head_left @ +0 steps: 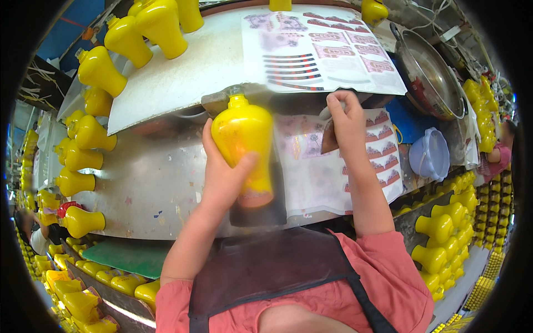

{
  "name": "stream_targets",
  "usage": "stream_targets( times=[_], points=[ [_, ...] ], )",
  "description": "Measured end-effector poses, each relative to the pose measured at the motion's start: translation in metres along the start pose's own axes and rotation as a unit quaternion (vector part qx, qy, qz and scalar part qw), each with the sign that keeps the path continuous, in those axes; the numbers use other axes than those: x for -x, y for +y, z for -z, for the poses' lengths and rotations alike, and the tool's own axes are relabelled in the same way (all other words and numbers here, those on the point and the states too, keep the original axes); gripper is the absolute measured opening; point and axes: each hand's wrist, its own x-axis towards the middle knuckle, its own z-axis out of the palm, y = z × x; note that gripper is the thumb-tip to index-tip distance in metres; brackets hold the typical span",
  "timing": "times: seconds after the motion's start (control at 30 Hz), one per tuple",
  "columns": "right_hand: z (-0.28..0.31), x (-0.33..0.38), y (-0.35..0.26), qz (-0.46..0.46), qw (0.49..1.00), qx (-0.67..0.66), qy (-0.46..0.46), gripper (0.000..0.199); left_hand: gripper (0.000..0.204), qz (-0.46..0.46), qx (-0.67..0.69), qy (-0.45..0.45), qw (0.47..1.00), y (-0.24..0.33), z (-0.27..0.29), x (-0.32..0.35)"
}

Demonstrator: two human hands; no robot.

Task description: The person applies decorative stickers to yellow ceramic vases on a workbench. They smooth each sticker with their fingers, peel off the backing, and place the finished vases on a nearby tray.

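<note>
My left hand [225, 175] is wrapped round a glossy yellow bottle [244, 130]. The bottle has a wide shoulder, a narrower waist and a clear threaded neck, and its neck points away from me. A pinkish band shows near its base. Its lower end lies over a dark pad [258, 216]. My right hand [347, 114] is closed, thumb and fingers pinched on a small flat dark-brown piece [330, 137] with a greyish part above it; its exact kind is unclear. Beneath that hand lies a printed sheet [302, 166] with pinkish designs and rows of dark red shapes.
Another printed sheet [333, 53] lies on the raised white board [183, 77]. Several yellow bottles [102, 72] line the left and back. At right stand a large metal pan [430, 72] and a lilac bucket [429, 155]. Racks of yellow bottles [444, 238] flank me; other people are partly visible.
</note>
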Motion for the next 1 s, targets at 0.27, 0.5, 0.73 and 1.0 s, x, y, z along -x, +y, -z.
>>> stream_targets(
  times=[0.27, 0.5, 0.73, 1.0],
  points=[
    [-0.028, -0.015, -0.004, -0.202, 0.944, -0.252, -0.064, 0.037, 0.108, -0.024, -0.065, 0.031, 0.997, -0.005, 0.0, -0.001],
    [-0.02, 0.006, -0.016, -0.059, 0.977, -0.203, -0.01, 0.02, 0.11, -0.047, -0.211, 0.057, 0.975, -0.004, -0.003, 0.0],
    [-0.003, 0.02, -0.138, -0.052, 0.937, -0.047, -0.343, 0.023, 0.077, -0.284, -0.362, 0.122, 0.879, 0.02, 0.015, -0.007],
    [-0.027, 0.016, -0.165, -0.001, 0.919, -0.062, -0.39, 0.022, 0.031, -0.156, 0.005, -0.13, 0.979, 0.058, 0.044, -0.025]
  ],
)
